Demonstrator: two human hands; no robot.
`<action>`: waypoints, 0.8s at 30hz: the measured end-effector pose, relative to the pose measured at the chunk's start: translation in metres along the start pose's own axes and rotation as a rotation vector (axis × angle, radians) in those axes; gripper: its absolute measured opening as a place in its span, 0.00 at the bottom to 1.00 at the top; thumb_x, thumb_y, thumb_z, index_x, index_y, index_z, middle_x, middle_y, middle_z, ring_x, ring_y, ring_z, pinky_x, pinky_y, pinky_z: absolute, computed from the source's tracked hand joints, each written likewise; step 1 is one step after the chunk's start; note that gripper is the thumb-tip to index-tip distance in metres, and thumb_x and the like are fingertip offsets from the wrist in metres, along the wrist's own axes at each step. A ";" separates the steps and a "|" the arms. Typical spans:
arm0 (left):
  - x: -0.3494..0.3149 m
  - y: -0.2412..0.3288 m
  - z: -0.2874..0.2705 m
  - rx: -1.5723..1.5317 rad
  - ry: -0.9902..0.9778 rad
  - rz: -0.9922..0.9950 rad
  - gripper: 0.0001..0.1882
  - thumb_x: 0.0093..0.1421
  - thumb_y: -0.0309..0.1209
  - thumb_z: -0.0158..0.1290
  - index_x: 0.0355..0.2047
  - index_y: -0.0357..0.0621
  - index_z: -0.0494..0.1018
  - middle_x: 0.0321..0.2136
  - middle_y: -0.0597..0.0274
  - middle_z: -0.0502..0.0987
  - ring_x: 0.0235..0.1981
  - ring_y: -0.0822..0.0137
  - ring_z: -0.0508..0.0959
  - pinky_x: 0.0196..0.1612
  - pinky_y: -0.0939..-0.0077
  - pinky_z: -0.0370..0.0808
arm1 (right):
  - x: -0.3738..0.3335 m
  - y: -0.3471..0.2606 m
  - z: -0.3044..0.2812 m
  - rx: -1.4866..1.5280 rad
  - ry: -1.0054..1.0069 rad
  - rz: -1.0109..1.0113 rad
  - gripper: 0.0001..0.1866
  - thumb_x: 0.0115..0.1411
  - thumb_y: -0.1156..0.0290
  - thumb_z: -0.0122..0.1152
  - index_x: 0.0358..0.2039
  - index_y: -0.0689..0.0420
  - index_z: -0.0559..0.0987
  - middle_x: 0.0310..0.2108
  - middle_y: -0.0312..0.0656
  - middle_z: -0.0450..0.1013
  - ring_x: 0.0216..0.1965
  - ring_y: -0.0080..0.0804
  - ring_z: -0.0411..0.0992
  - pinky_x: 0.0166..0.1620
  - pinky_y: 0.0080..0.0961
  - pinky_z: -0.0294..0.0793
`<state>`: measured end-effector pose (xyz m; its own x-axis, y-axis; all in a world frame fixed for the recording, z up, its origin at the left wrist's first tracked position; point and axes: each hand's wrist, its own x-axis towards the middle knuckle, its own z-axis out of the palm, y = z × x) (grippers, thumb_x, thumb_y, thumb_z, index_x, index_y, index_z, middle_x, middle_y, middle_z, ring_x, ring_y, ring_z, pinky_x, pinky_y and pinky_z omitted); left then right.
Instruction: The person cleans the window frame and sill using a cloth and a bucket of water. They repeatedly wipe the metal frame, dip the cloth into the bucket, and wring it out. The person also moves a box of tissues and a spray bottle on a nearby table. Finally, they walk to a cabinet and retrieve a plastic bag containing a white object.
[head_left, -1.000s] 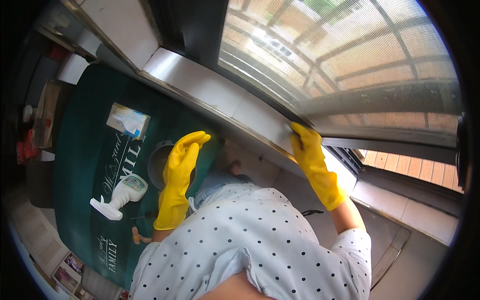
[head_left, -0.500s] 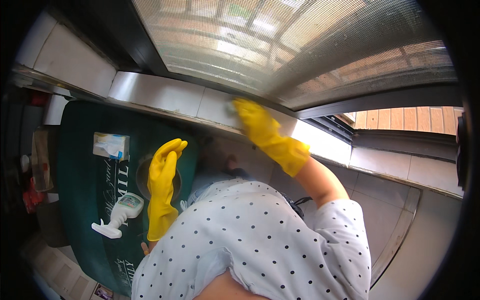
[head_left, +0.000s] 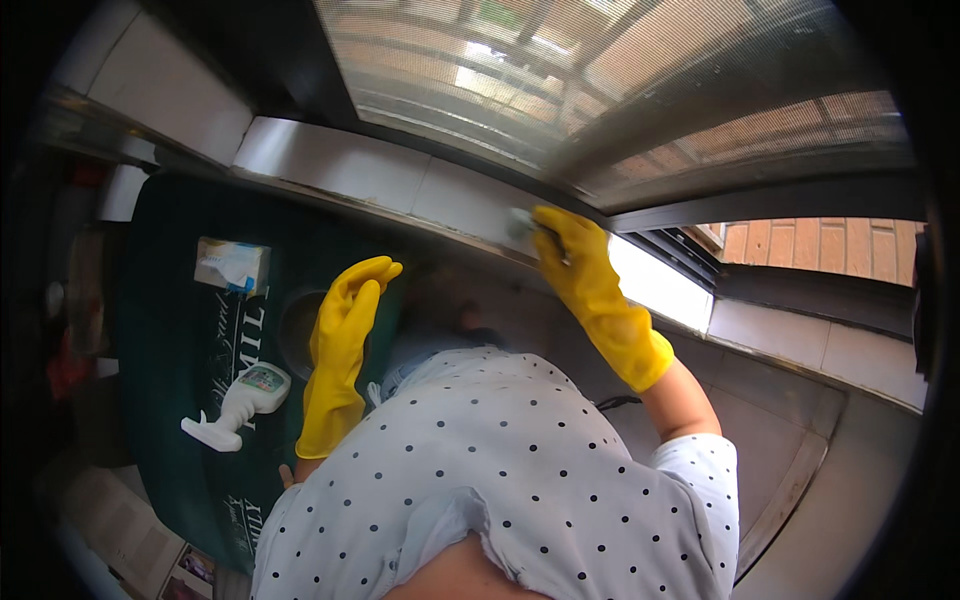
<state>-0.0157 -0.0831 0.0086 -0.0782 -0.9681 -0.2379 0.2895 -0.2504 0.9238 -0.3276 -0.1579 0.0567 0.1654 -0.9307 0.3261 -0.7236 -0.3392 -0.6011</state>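
Note:
Both my hands wear long yellow rubber gloves. My right hand [head_left: 590, 280] is at the white tiled window sill [head_left: 340, 155], its fingers closed on a small pale grey-green thing [head_left: 520, 222] that is smeared by motion; I cannot tell if it is a cloth or a pad. Above the sill stands the window's mesh screen [head_left: 480, 80]. My left hand [head_left: 343, 335] is raised near the edge of a dark green covered table [head_left: 165, 300], fingers stretched and thumb a little apart, holding nothing. Partly behind it shows a round grey container [head_left: 297, 330].
On the table lie a white spray bottle [head_left: 252, 395] and a small white-and-blue box [head_left: 232, 265]. A dark window frame [head_left: 800, 205] runs along the right, with a strip of brown tiles [head_left: 810, 245] beyond the opening. Pale floor tiles [head_left: 750, 430] lie to my right.
My right hand has moved right along the sill with the pale thing in it. The view has shifted slightly; the left hand keeps its raised pose.

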 end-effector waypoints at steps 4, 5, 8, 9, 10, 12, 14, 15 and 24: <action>-0.011 0.014 -0.005 0.042 0.071 0.005 0.19 0.73 0.31 0.45 0.60 0.36 0.68 0.58 0.46 0.73 0.60 0.58 0.74 0.67 0.68 0.66 | 0.061 -0.038 0.056 0.234 -0.198 0.055 0.14 0.62 0.72 0.64 0.48 0.57 0.81 0.45 0.50 0.78 0.44 0.49 0.77 0.51 0.33 0.74; -0.014 0.017 -0.006 0.053 0.098 0.018 0.19 0.73 0.32 0.45 0.60 0.36 0.68 0.58 0.46 0.73 0.60 0.58 0.74 0.67 0.68 0.66 | 0.073 -0.055 0.060 0.258 -0.281 0.147 0.14 0.63 0.71 0.64 0.49 0.56 0.81 0.45 0.50 0.78 0.45 0.47 0.77 0.51 0.31 0.74; -0.014 0.013 -0.017 0.030 0.102 0.044 0.19 0.74 0.32 0.45 0.61 0.36 0.68 0.58 0.47 0.74 0.60 0.58 0.75 0.67 0.68 0.66 | 0.089 -0.039 0.086 0.618 -0.396 0.504 0.15 0.65 0.66 0.62 0.50 0.56 0.81 0.45 0.50 0.80 0.47 0.44 0.78 0.52 0.29 0.73; -0.014 0.006 -0.023 0.014 0.105 0.053 0.19 0.74 0.33 0.45 0.61 0.36 0.68 0.58 0.47 0.74 0.60 0.58 0.75 0.67 0.68 0.66 | 0.094 -0.031 0.090 0.535 -0.428 0.479 0.14 0.65 0.67 0.61 0.49 0.56 0.81 0.44 0.51 0.80 0.47 0.45 0.78 0.52 0.31 0.74; -0.014 -0.004 -0.032 -0.037 0.088 0.073 0.19 0.73 0.33 0.46 0.60 0.37 0.69 0.58 0.49 0.74 0.59 0.60 0.75 0.65 0.71 0.67 | 0.097 -0.030 0.087 0.353 -0.444 0.375 0.14 0.65 0.68 0.60 0.50 0.56 0.81 0.45 0.51 0.79 0.48 0.48 0.77 0.53 0.32 0.74; -0.012 -0.022 -0.047 -0.133 0.048 0.116 0.18 0.72 0.33 0.49 0.58 0.40 0.71 0.57 0.54 0.75 0.58 0.64 0.77 0.63 0.76 0.69 | 0.096 -0.030 0.080 -0.003 -0.455 0.158 0.14 0.65 0.69 0.60 0.50 0.57 0.80 0.46 0.52 0.79 0.49 0.52 0.76 0.54 0.36 0.73; -0.014 -0.005 -0.036 -0.058 0.117 0.089 0.19 0.73 0.33 0.47 0.60 0.38 0.70 0.58 0.50 0.75 0.59 0.60 0.76 0.65 0.72 0.67 | 0.080 -0.028 0.081 0.005 -0.272 -0.072 0.16 0.64 0.69 0.59 0.51 0.57 0.78 0.47 0.53 0.78 0.51 0.56 0.74 0.55 0.39 0.73; -0.016 0.001 -0.033 -0.014 0.152 0.073 0.20 0.73 0.33 0.46 0.61 0.37 0.69 0.58 0.48 0.74 0.60 0.59 0.75 0.66 0.69 0.67 | 0.076 -0.030 0.082 0.018 -0.177 -0.184 0.16 0.64 0.70 0.59 0.52 0.57 0.77 0.48 0.53 0.77 0.52 0.59 0.73 0.56 0.41 0.73; -0.010 -0.003 -0.034 -0.065 0.136 0.051 0.19 0.73 0.32 0.45 0.60 0.36 0.69 0.58 0.48 0.74 0.60 0.59 0.75 0.66 0.70 0.66 | 0.084 -0.001 0.128 -0.146 -0.312 -0.522 0.21 0.56 0.77 0.61 0.52 0.56 0.77 0.57 0.47 0.73 0.57 0.50 0.70 0.60 0.40 0.70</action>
<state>0.0165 -0.0726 -0.0021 0.0672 -0.9700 -0.2336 0.3511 -0.1962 0.9156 -0.2275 -0.2534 -0.0083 0.6938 -0.6507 0.3085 -0.5749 -0.7585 -0.3068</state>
